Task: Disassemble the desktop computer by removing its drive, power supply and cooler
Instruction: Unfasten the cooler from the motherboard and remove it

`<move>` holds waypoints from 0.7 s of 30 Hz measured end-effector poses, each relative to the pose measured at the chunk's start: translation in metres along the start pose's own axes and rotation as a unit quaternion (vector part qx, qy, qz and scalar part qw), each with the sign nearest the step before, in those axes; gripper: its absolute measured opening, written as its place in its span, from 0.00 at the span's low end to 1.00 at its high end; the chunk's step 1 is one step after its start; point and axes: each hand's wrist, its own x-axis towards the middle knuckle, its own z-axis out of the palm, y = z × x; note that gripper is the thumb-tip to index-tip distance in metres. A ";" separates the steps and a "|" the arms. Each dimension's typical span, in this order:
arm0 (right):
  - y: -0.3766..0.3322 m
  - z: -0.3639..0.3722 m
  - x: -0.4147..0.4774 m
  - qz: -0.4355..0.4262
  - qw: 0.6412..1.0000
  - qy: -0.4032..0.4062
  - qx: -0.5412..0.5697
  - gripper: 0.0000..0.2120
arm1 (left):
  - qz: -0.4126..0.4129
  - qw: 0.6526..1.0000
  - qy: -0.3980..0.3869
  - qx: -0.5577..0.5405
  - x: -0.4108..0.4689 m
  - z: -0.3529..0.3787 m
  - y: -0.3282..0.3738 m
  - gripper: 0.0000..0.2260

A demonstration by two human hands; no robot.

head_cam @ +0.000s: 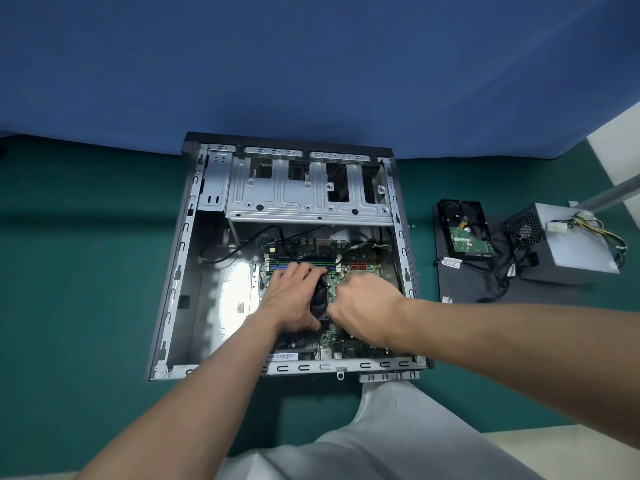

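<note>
The open desktop case [180, 268] lies flat on the green floor with its motherboard [329, 251] exposed. Both hands are inside it, over the board. My left hand [291, 299] grips the black cooler fan [319, 299] from its left side, and the fan stands tilted on edge. My right hand [363, 306] is curled against the fan's right side; what its fingers hold is hidden. The hard drive [467, 230] and the grey power supply [568, 244] lie outside the case on the right.
A dark side panel [460, 285] lies under the drive, with black cables [502, 271] trailing over it. A metal drive cage [304, 192] spans the case's far end. A blue cloth [311, 64] hangs behind. My light trouser leg [381, 438] is at the bottom.
</note>
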 end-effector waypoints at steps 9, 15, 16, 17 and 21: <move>0.012 -0.015 0.015 0.414 0.725 -0.126 0.536 0.08 | 0.001 1.000 -0.007 -0.004 0.001 0.002 -0.002 0.47; 0.003 -0.021 0.008 0.167 0.971 -0.098 0.139 0.06 | 0.003 1.000 -0.004 0.004 0.000 -0.001 0.000 0.46; 0.004 -0.021 0.006 0.102 0.989 -0.085 0.058 0.08 | 0.003 1.000 -0.003 0.005 0.000 -0.001 0.000 0.46; 0.006 -0.020 0.005 0.037 0.997 -0.071 -0.014 0.09 | 0.003 1.000 -0.003 0.006 0.000 -0.002 0.001 0.46; 0.012 -0.017 0.001 -0.077 0.991 -0.044 -0.096 0.12 | 0.003 1.000 -0.006 0.004 -0.001 -0.002 0.002 0.46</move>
